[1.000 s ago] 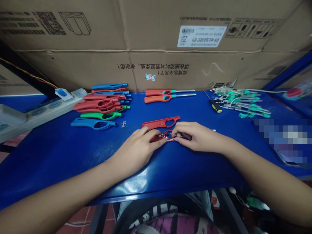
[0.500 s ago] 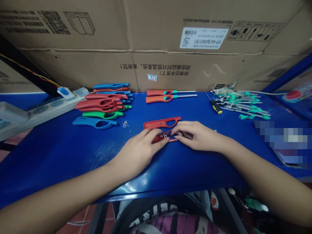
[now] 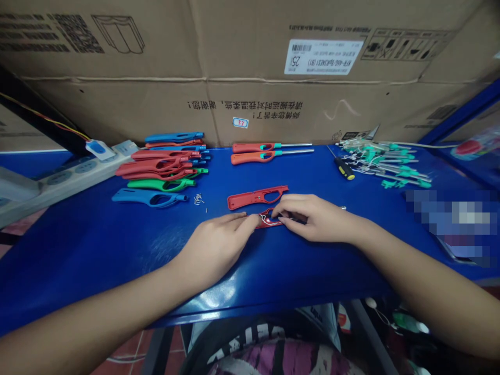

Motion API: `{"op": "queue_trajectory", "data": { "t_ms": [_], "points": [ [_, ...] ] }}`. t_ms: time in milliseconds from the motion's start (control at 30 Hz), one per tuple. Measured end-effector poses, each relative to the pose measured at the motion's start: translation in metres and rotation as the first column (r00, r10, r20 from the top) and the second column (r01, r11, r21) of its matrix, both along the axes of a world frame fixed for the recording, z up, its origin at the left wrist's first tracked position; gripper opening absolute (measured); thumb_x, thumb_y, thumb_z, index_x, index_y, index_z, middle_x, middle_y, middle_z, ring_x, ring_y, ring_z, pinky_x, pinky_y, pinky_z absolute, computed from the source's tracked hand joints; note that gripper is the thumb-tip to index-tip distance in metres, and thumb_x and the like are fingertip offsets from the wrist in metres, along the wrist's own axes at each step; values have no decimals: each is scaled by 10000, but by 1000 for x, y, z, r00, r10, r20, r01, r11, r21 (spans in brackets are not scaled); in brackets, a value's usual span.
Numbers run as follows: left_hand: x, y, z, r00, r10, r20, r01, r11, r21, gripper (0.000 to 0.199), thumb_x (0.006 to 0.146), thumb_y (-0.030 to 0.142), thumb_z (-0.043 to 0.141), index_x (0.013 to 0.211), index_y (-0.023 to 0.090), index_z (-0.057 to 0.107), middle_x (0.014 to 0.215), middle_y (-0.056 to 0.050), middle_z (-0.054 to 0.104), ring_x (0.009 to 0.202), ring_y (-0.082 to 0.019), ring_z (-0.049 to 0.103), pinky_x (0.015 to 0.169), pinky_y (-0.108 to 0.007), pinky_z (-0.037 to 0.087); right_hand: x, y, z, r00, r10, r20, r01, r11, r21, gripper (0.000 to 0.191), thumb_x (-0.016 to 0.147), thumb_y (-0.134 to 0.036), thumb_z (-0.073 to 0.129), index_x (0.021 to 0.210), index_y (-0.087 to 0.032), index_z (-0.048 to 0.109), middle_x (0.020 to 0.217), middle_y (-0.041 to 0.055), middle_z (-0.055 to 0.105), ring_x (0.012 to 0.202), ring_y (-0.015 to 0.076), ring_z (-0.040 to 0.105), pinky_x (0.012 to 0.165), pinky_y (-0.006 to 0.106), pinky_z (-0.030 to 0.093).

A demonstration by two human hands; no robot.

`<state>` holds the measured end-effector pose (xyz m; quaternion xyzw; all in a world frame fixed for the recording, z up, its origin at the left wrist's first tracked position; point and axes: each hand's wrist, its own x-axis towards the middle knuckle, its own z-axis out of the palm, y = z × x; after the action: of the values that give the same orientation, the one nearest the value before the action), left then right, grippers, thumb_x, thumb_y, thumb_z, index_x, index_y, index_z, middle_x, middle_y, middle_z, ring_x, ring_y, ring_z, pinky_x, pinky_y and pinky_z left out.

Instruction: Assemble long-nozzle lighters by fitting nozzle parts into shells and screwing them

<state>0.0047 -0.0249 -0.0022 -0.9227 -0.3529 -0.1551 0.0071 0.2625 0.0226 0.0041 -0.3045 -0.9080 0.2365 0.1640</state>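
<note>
A red lighter shell half [image 3: 267, 225] lies on the blue tabletop between my hands, with a thin white wire [image 3: 264, 220] looped in it. My left hand [image 3: 216, 242] closes over its handle end, thumb and fingers gripping it. At the loop end, the fingertips of my right hand [image 3: 312, 217] are pinched together on the shell; the small parts under them are hidden. A metal tube tip [image 3: 344, 208] pokes out just past my right hand. Right behind, a second red shell half [image 3: 246, 199] rests with its inner side up.
Coloured lighter shells [image 3: 160, 167] are piled at the left beside a power strip [image 3: 82, 169]; small screws [image 3: 199, 199] lie nearby. Two assembled lighters [image 3: 253, 156] sit at the back. A screwdriver [image 3: 344, 169] and green-ended metal rods [image 3: 394, 161] are at the right, before a cardboard box [image 3: 250, 67].
My left hand has slid slightly left along the shell half and its fingers have drawn in, exposing more white wire. My right hand stays at the loop end. The whole view has shifted slightly.
</note>
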Motion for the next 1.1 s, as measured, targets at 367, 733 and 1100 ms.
{"op": "queue_trajectory", "data": {
  "t_ms": [367,733,1100],
  "points": [
    [3,1,5,995,30,-100,-24,998,62,96,1013,174,448,989,174,542,826,-49,703,770,-224,701,636,-311,543,2,-6,7,987,72,142,-89,988,123,323,968,-230,521,1257,-281,655,1140,52,652,914,162,632,688,265,438],
    [4,1,8,996,20,-89,-18,1000,23,143,1027,190,435,986,171,571,865,-58,717,793,-206,690,661,-296,544,1,-7,5,974,79,213,-126,968,219,340,970,-276,526,1285,-303,652,1122,53,648,866,163,627,641,264,407],
    [5,2,4,998,45,-31,-46,999,-19,144,1024,246,459,944,192,566,768,-19,692,778,-197,670,648,-281,513,-14,-6,-8,981,-190,-27,192,978,81,85,889,-269,643,840,-201,658,819,12,680,744,134,615,645,242,424]
  ]
}}
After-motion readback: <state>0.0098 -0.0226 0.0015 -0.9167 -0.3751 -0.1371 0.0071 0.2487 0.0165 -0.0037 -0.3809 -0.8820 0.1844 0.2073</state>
